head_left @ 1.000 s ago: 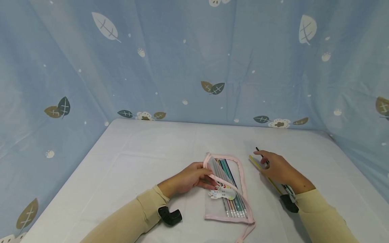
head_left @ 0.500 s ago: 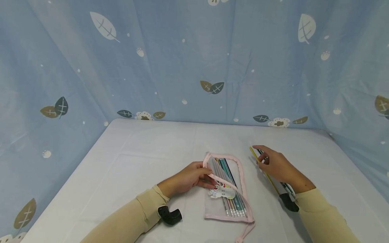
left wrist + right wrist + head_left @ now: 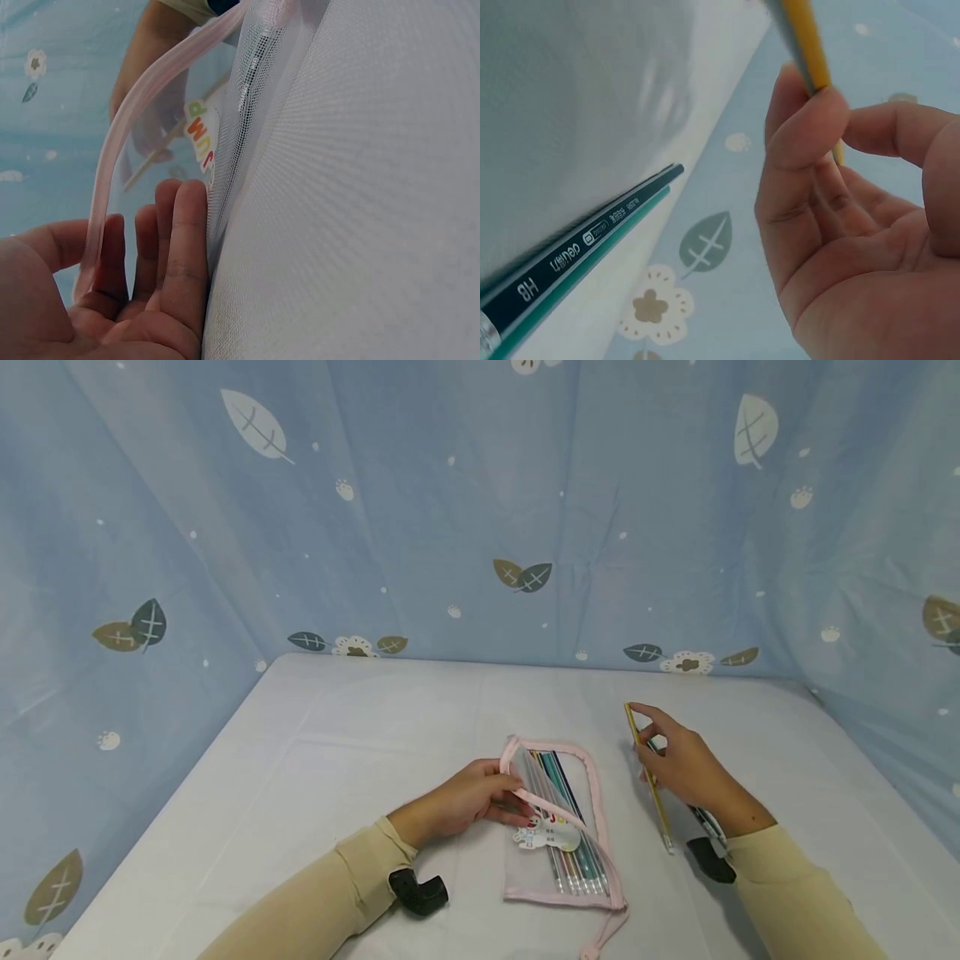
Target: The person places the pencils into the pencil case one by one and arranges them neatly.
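A see-through mesh pencil pouch with pink trim (image 3: 597,785) lies on the white table, several pencils (image 3: 577,870) inside it. My left hand (image 3: 476,799) holds the flap's pink edge (image 3: 112,150) between thumb and fingers, lifting it at the pouch's left side. To the right, a yellow pencil (image 3: 658,806) is pinched between the thumb and fingers of my right hand (image 3: 684,768). It slants above the table, its eraser end toward me. Beneath that hand lie dark green and teal pencils (image 3: 581,259), partly hidden in the head view.
A white cartoon label (image 3: 551,835) sits on the pouch. Its pink pull cord (image 3: 603,935) trails toward the front. Black wrist devices are on both forearms. Blue leaf-patterned cloth (image 3: 450,527) hangs behind the table (image 3: 375,718).
The right hand has raised the yellow pencil off the table and swung its eraser end left, away from the wrist device. The left hand and pouch have stayed in place.
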Demonstrator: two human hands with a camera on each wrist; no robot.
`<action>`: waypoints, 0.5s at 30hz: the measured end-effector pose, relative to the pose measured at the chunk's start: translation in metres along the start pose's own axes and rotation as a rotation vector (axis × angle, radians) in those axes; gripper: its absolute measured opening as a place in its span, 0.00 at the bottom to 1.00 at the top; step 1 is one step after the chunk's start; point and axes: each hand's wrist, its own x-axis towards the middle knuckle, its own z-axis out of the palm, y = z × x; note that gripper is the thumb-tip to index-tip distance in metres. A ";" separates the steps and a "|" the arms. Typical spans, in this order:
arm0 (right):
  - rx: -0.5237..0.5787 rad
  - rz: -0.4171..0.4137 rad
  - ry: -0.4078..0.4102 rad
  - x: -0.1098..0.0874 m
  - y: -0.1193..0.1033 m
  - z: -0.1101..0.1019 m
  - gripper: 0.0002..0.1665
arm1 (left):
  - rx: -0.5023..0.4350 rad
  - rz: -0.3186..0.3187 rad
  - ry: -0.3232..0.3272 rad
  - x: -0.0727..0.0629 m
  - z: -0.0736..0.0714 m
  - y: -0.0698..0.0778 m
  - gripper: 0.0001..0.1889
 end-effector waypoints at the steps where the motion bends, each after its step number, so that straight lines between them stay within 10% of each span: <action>1: 0.015 0.013 -0.001 0.000 -0.001 0.000 0.38 | 0.001 -0.001 0.000 0.000 0.000 0.000 0.09; 15: 0.206 0.014 -0.015 0.000 -0.007 0.008 0.40 | 0.000 0.001 0.001 0.002 -0.001 -0.002 0.09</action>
